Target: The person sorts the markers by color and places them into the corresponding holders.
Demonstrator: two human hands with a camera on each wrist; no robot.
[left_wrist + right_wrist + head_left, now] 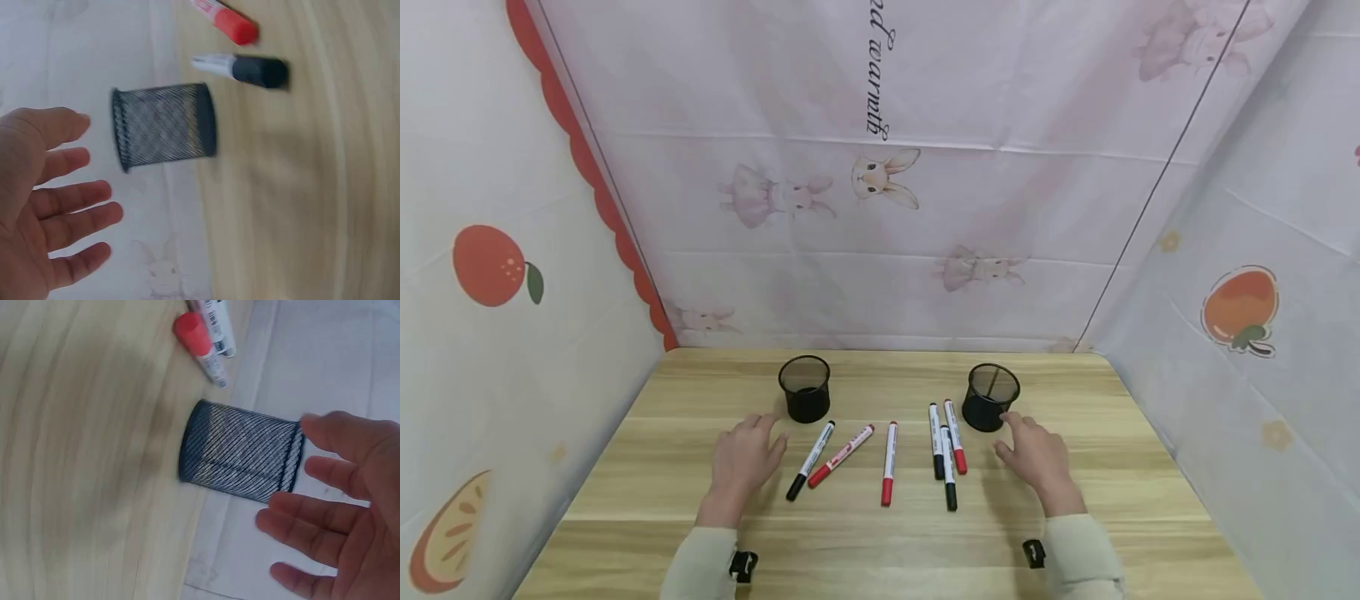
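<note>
While both hands hover low over the tabletop [1075,533], neither holds anything. The left hand [743,458] lies palm down just in front of and to the left of the left cup [805,388], a black mesh holder standing upright; its fingers [75,197] are straight and loosely spread, and the wrist view shows a clear gap between them and the cup [164,125]. The right hand [1036,457] sits in front of and slightly right of the right cup [992,397], a matching mesh holder. Its fingers [325,515] are likewise relaxed and spread, the index tip close beside the cup's rim [240,452]; whether it touches cannot be told.

Between the two cups, in front of them, six markers lie flat. Nearest the left cup is a black-capped marker [811,460], just beside the left hand, and next to it a red-capped marker [841,455] at a slant. A second red one [889,462] lies roughly midway. Just left of the right cup, three lie together: two black-capped [936,441] [949,468] and one red-capped [956,437], all near the right hand. Printed cloth with rabbits and fruit hangs behind the cups.
</note>
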